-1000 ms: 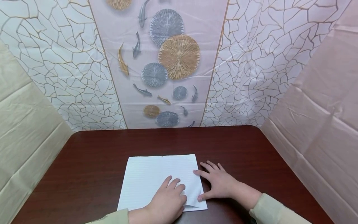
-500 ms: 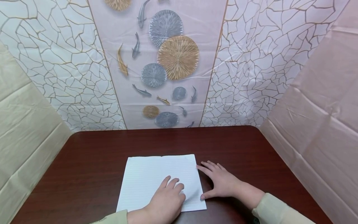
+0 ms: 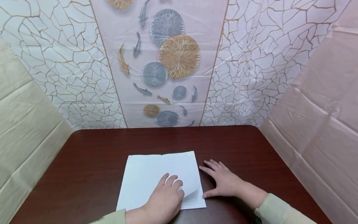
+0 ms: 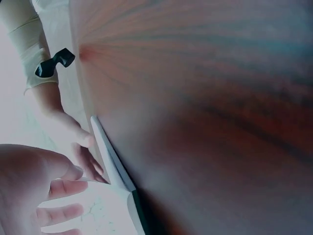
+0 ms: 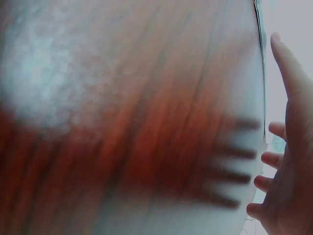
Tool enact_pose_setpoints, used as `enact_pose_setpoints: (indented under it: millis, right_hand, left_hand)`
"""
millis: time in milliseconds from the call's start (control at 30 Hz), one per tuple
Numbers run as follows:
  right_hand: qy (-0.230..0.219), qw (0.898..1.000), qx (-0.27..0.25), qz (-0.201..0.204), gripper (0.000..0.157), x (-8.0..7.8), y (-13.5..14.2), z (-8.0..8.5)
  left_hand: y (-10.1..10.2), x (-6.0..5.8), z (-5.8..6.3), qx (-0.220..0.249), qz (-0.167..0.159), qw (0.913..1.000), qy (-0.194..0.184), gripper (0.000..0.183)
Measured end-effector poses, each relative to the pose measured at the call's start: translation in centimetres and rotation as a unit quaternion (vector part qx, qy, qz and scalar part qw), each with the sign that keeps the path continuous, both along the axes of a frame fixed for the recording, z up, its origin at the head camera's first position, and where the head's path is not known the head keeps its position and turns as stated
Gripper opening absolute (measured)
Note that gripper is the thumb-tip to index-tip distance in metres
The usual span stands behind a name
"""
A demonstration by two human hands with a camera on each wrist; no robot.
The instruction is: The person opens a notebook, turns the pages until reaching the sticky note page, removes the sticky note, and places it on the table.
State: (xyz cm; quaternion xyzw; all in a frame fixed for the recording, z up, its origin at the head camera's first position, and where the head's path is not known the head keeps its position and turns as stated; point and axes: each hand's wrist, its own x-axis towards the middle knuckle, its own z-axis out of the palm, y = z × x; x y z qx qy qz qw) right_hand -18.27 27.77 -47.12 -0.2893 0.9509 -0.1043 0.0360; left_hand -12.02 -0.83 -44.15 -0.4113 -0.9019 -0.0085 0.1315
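An open notebook (image 3: 139, 180) with white lined pages lies flat on a dark red-brown table (image 3: 103, 143). My left hand (image 3: 165, 200) reaches over its middle and pinches the edge of the right-hand page (image 3: 188, 177), whose near corner is raised and curled. In the left wrist view, the left hand's thumb and forefinger (image 4: 66, 186) meet at that thin page edge. My right hand (image 3: 225, 182) rests beside the notebook's right edge, fingers spread, with the thumb tip at that edge. The right wrist view shows the same spread fingers (image 5: 279, 159), holding nothing.
Behind the table hangs a patterned cloth (image 3: 170, 102) with fish and round leaf shapes. Plain beige cloth walls close off the left side (image 3: 25, 124) and the right side (image 3: 316, 124).
The right hand has drawn slightly right, off the page. The page corner under the left hand has risen, and more of the sheet beneath it shows.
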Motion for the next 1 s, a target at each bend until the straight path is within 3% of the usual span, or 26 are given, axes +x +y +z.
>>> enact_pose_setpoints:
  millis: [200, 400, 633, 800, 1000]
  right_hand:
    - [-0.003, 1.0, 0.004, 0.015, 0.104, -0.3, -0.2, -0.3]
    - [-0.013, 1.0, 0.008, 0.011, 0.103, -0.6, -0.3, -0.2]
    - [-0.026, 1.0, 0.013, 0.004, 0.103, -0.3, -0.4, 0.1]
    - [-0.028, 0.999, 0.016, 0.008, 0.104, -0.4, -0.6, 0.0]
    - [-0.03, 0.999, 0.017, 0.016, 0.104, -0.8, -1.1, -0.2]
  left_hand:
    - [-0.4, 0.0, 0.6, 0.024, 0.019, 0.9992, 0.024, 0.011]
    - [-1.3, 0.0, 1.6, 0.08, 0.041, 0.9941, 0.061, 0.01]
    - [-2.9, -0.1, 2.9, 0.137, 0.073, 0.9865, 0.054, 0.008]
    - [-4.8, -0.4, 3.7, 0.172, 0.105, 0.9777, 0.06, 0.006]
    - [-7.1, -0.3, 4.0, 0.214, 0.129, 0.9633, 0.099, 0.01]
